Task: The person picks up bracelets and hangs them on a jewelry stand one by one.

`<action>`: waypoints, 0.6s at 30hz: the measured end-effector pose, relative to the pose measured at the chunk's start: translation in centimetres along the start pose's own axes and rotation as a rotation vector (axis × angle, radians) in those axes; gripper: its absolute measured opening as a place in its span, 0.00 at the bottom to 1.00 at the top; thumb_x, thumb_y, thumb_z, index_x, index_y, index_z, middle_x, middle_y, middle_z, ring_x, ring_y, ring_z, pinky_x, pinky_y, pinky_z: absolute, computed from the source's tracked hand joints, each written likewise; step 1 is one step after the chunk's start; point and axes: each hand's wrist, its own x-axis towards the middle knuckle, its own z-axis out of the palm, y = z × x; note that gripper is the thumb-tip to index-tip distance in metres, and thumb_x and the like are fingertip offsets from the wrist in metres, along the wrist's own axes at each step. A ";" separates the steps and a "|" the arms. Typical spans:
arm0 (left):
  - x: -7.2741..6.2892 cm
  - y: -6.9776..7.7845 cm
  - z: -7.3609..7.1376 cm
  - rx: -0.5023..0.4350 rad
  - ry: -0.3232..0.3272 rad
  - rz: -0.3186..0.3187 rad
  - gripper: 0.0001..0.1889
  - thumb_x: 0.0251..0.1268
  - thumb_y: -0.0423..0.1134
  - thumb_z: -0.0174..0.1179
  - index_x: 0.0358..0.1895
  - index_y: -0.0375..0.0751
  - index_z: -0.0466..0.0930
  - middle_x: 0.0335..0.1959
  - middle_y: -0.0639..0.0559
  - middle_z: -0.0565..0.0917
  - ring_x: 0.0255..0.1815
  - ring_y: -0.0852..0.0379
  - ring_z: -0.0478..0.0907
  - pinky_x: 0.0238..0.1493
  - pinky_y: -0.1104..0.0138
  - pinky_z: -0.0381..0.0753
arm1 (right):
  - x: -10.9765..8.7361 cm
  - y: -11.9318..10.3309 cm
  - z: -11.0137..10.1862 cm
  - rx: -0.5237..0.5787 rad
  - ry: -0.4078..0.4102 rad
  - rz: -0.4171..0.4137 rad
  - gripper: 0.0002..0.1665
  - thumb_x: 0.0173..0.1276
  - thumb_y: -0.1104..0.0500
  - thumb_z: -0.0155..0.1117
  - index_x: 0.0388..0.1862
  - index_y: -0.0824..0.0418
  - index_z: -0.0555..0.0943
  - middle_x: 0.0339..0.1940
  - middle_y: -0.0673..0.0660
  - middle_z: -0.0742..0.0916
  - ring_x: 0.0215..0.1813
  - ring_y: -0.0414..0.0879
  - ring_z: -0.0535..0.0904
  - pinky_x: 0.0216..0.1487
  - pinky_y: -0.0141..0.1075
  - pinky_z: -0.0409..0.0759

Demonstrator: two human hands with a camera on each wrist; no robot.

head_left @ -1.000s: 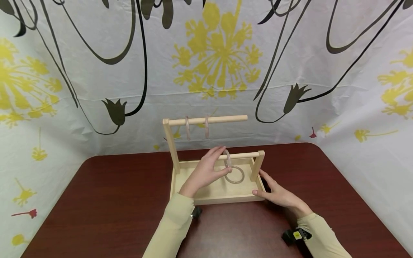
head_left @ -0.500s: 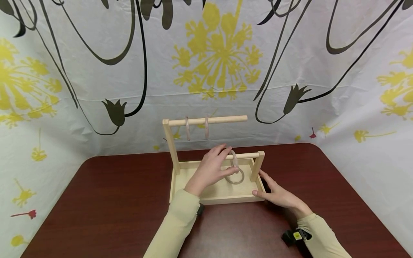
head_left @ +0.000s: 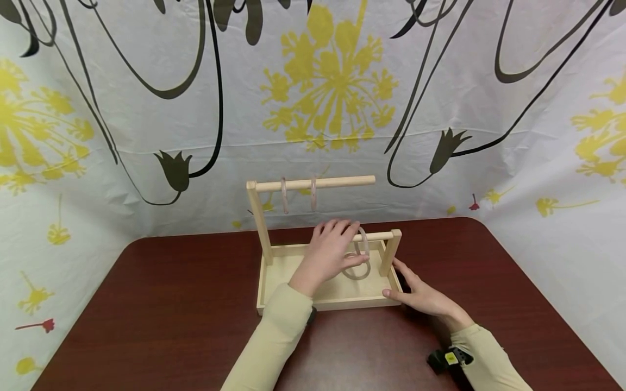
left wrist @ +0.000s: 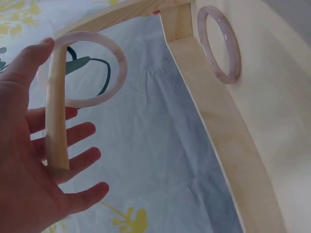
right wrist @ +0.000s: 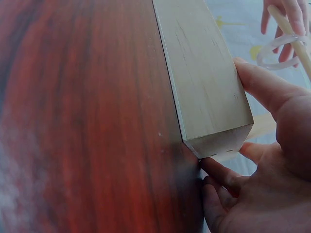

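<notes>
In the head view a wooden rack with two bars rises from a shallow tray (head_left: 337, 304). My left hand (head_left: 329, 254) pinches a translucent pinkish bangle (head_left: 365, 240) between thumb and index finger. The left wrist view shows this bangle (left wrist: 123, 63) around the lower bar (left wrist: 57, 111), the other fingers spread beside the bar. Another bangle (left wrist: 233, 53) lies flat on the tray floor. At the tray's right end my right hand (head_left: 424, 293) grips the corner, thumb at the front wall and fingers around the end (right wrist: 218, 141).
Two more bangles, a left one (head_left: 285, 196) and a right one (head_left: 314, 195), hang on the upper bar (head_left: 347, 181), whose right end is free. The dark red-brown table (head_left: 195, 304) reaches a patterned white curtain (head_left: 244, 108) behind.
My left hand has moved right along the lower bar, bringing the pinched bangle towards the right post. My right hand and the rack have stayed put.
</notes>
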 end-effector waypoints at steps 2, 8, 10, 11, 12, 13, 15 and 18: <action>0.1 0.4 -0.2 0.027 -0.018 -0.011 0.41 0.60 0.66 0.58 0.72 0.47 0.65 0.65 0.51 0.72 0.68 0.47 0.63 0.67 0.48 0.57 | 0.0 0.0 0.0 0.002 -0.001 0.001 0.54 0.68 0.51 0.65 0.78 0.64 0.42 0.76 0.71 0.50 0.74 0.69 0.41 0.63 0.68 0.49; 0.6 1.2 -0.4 0.105 -0.042 -0.019 0.41 0.61 0.68 0.55 0.72 0.49 0.64 0.65 0.53 0.73 0.68 0.49 0.64 0.68 0.48 0.57 | 0.0 0.1 0.1 -0.001 -0.002 -0.009 0.54 0.68 0.51 0.65 0.78 0.64 0.42 0.76 0.71 0.50 0.74 0.69 0.42 0.63 0.69 0.49; 0.7 1.4 -0.4 0.123 -0.043 -0.017 0.41 0.61 0.69 0.54 0.72 0.49 0.64 0.64 0.53 0.74 0.67 0.49 0.64 0.67 0.48 0.57 | 0.0 0.1 0.0 -0.002 0.001 -0.014 0.54 0.68 0.51 0.65 0.78 0.65 0.42 0.75 0.71 0.50 0.74 0.69 0.42 0.63 0.69 0.49; 0.8 1.5 -0.4 0.129 -0.046 -0.017 0.41 0.61 0.69 0.54 0.73 0.50 0.64 0.64 0.54 0.74 0.67 0.50 0.65 0.68 0.49 0.57 | 0.0 0.1 0.0 -0.002 0.000 -0.016 0.54 0.68 0.51 0.65 0.78 0.65 0.42 0.75 0.71 0.50 0.74 0.69 0.41 0.63 0.69 0.49; 0.8 1.5 -0.3 0.134 -0.045 -0.018 0.40 0.62 0.69 0.53 0.73 0.50 0.64 0.64 0.54 0.74 0.67 0.50 0.65 0.68 0.49 0.57 | 0.0 0.1 0.0 -0.001 0.001 -0.019 0.54 0.68 0.51 0.65 0.78 0.65 0.42 0.75 0.71 0.50 0.74 0.69 0.41 0.63 0.69 0.48; 0.9 1.6 -0.3 0.142 -0.046 -0.017 0.40 0.62 0.69 0.53 0.73 0.51 0.63 0.64 0.54 0.74 0.67 0.51 0.65 0.68 0.50 0.57 | 0.0 0.1 0.0 -0.001 0.000 -0.020 0.54 0.68 0.51 0.65 0.78 0.65 0.42 0.75 0.71 0.50 0.74 0.69 0.41 0.63 0.69 0.48; 0.9 1.7 -0.2 0.155 -0.044 -0.015 0.40 0.62 0.69 0.52 0.73 0.52 0.63 0.64 0.55 0.74 0.66 0.52 0.66 0.68 0.50 0.57 | 0.0 0.1 0.0 0.001 -0.002 -0.022 0.54 0.68 0.52 0.65 0.78 0.65 0.42 0.75 0.71 0.50 0.74 0.69 0.41 0.63 0.69 0.48; 1.0 1.7 0.0 0.173 -0.036 -0.010 0.40 0.62 0.70 0.51 0.74 0.53 0.62 0.63 0.56 0.75 0.65 0.53 0.67 0.67 0.50 0.58 | 0.0 0.1 0.0 -0.001 -0.004 -0.024 0.54 0.68 0.51 0.64 0.78 0.65 0.42 0.75 0.71 0.50 0.74 0.69 0.41 0.63 0.69 0.49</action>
